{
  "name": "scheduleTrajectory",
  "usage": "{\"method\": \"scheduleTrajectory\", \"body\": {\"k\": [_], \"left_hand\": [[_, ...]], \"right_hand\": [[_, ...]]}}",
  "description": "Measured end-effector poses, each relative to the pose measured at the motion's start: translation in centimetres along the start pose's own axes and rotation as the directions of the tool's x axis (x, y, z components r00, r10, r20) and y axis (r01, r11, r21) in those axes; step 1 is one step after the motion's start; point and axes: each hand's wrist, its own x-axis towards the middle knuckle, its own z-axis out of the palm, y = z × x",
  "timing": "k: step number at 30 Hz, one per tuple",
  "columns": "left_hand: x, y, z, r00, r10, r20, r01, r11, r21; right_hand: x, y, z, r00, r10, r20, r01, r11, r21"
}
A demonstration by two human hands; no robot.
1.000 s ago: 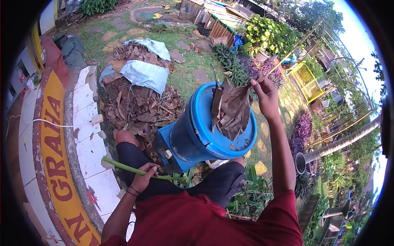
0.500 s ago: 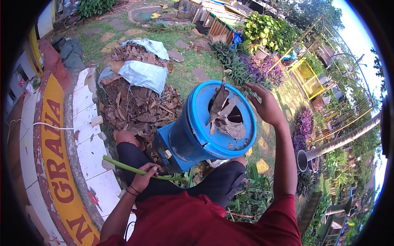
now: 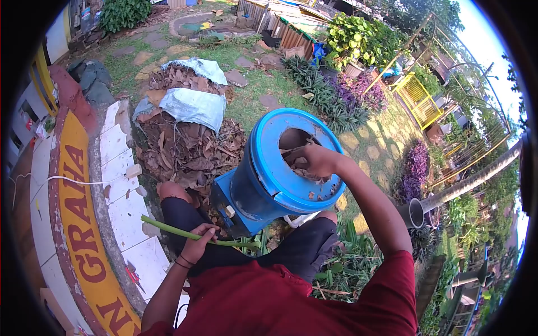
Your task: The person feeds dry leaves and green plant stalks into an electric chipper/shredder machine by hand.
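Note:
A blue drum-shaped machine (image 3: 246, 185) stands tilted between my knees, with a round hole in its lid (image 3: 269, 151). My right hand (image 3: 316, 161) is at that hole, fingers bunched and bent down onto brown dry leaves (image 3: 300, 166) in the opening; its fingertips are partly hidden. Low on the left, my left hand (image 3: 200, 239) is closed around a long green stalk (image 3: 168, 227), which lies across my lap. Small leaf scraps lie on the lid near its lower edge.
Left of the machine, a heap of dry leaves (image 3: 196, 151) spills from a pale blue sack (image 3: 193, 106). A tiled ledge (image 3: 120, 173) carries a white cable (image 3: 84, 177) with a plug or socket end. Green cuttings (image 3: 358, 263) lie by my right leg.
My right hand has come from beside the lid's right edge to the hole. The big dry leaves that stuck up there are now down in the opening. My left hand keeps the stalk.

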Motion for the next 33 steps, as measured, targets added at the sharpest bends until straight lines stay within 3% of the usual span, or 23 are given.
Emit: {"method": "scheduleTrajectory", "body": {"k": [3,5,9,11,12,15,17,18,19,21,23,24,28,30,31,33], "left_hand": [[-0.3,-0.1,0.0,1.0,0.0,-0.007,-0.001,1.0,-0.019],[-0.5,0.0,0.1,1.0,0.009,-0.022,-0.01,1.0,-0.013],[-0.3,-0.2,-0.1,1.0,0.0,-0.021,0.0,1.0,-0.029],[-0.2,-0.2,-0.2,1.0,0.023,-0.014,-0.023,1.0,-0.02],[-0.1,-0.2,-0.1,1.0,0.018,-0.013,-0.018,1.0,-0.024],[0.2,-0.1,0.1,1.0,0.031,-0.002,-0.031,0.999,-0.021],[0.3,-0.3,0.0,0.999,0.034,0.007,-0.034,0.999,-0.021],[0.2,-0.4,0.0,0.999,0.03,0.01,-0.03,0.999,-0.015],[0.2,-0.3,0.1,1.0,0.026,0.005,-0.026,0.999,-0.02],[0.0,-0.1,0.3,1.0,0.025,0.001,-0.025,0.999,-0.022],[0.0,-0.1,0.2,0.999,0.044,-0.005,-0.045,0.999,-0.021],[0.0,-0.2,0.1,0.999,0.046,-0.01,-0.047,0.999,-0.021],[-0.3,-0.1,0.8,0.999,0.04,-0.026,-0.041,0.999,-0.024],[-0.2,0.2,1.6,0.998,0.052,-0.041,-0.053,0.998,-0.019],[-0.2,0.2,2.2,0.998,0.067,-0.014,-0.068,0.997,-0.028],[-0.3,-0.1,3.4,0.997,0.077,0.011,-0.077,0.996,-0.038]], "right_hand": [[-0.7,-1.5,-3.3,0.986,-0.104,-0.132,0.088,0.989,-0.122],[-2.2,-2.2,-5.7,0.97,0.007,-0.245,-0.022,0.998,-0.056],[-6.0,-5.2,-8.3,0.965,0.085,-0.249,-0.071,0.995,0.064],[-7.3,-6.0,-8.2,0.978,0.204,0.054,-0.211,0.951,0.225],[-7.4,-5.3,-7.6,0.981,0.13,0.142,-0.161,0.96,0.228],[-6.4,-4.1,-5.2,0.956,0.046,0.291,-0.151,0.926,0.347],[-5.8,-3.9,-4.2,0.947,0.108,0.302,-0.216,0.911,0.353],[-5.5,-3.5,-3.6,0.996,0.077,-0.053,-0.069,0.988,0.141],[-5.3,-3.3,-3.5,0.923,-0.046,-0.382,-0.001,0.992,-0.123],[-5.2,-3.3,-4.8,0.896,-0.036,-0.443,-0.065,0.975,-0.211],[-5.4,-4.5,-6.1,0.978,0.076,-0.193,-0.031,0.974,0.226],[-5.5,-5.1,-6.6,0.982,-0.012,-0.189,0.026,0.997,0.071],[-6.3,-4.6,-6.4,0.951,0.013,-0.308,-0.001,0.999,0.04],[-7.1,-5.6,-6.2,0.937,0.081,-0.34,0.01,0.966,0.258],[-7.5,-6.4,-5.9,0.939,0.079,-0.336,0.011,0.966,0.258],[-8.5,-8.6,-5.0,0.979,0.011,-0.205,0.133,0.727,0.674]]}}
